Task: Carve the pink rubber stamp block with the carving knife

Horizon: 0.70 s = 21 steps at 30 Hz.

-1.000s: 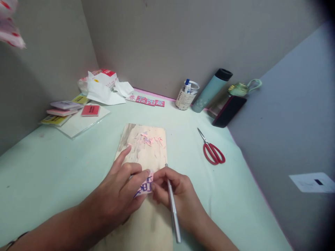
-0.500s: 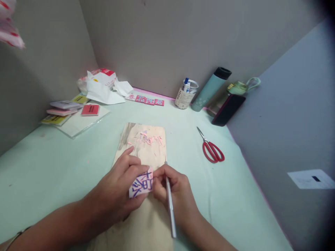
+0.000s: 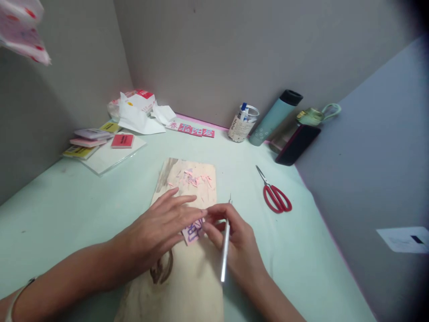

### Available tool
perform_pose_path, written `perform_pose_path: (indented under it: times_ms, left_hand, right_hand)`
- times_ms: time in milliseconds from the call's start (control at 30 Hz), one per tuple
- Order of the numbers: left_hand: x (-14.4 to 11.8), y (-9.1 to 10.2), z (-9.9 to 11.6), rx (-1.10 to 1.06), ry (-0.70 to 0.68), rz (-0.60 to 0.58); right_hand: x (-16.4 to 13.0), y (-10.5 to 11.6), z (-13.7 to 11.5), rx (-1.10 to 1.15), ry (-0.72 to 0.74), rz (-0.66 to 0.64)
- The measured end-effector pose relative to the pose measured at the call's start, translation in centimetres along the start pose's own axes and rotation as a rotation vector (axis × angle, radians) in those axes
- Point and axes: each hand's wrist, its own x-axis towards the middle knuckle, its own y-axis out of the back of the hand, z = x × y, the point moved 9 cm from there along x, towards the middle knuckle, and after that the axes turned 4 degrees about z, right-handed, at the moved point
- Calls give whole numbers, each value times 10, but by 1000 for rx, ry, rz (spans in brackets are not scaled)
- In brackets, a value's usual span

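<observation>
1. Pressing flat, fingers spread, left hand [image 3: 164, 223] on a small pink block [image 3: 192, 232] with purple marks, pinning it to the wooden board [image 3: 187, 286].
2. Gripping a slim silver carving tool [image 3: 225, 248] pen-fashion in right hand [image 3: 234, 241], fingers closed round the shaft, point tilted up and away, fingertips touching the block's right edge.
3. Lying near the board's far end: pink shavings [image 3: 196, 179].
4. Resting to the right on the pale green table [image 3: 67, 201], apart from the board: red scissors [image 3: 276, 199].
</observation>
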Motion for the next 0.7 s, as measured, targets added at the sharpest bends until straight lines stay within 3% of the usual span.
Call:
perform_pose_path:
  times_ms: [133,267,400,500,600,700]
  left_hand:
    - [-1,2,-11,52,138,-23]
    - [-7,-7,-18,60,219,-107]
    - [-11,-13,-20,43,176,-99]
    - [-13,-14,-21,-21,124,-117]
    - [-15,-17,-23,-52,132,-186]
    - [-13,-14,-27,11,209,-129]
  right_hand:
    - [-3,-6,-5,-213,119,-28]
    - [-6,-8,-10,-262,177,-23]
    - [-8,-11,-8,-148,88,-103]
    - [-13,-2,-6,2,26,-98]
    - [-18,10,-9,3,65,-68]
    - [-18,10,-16,-4,117,-90]
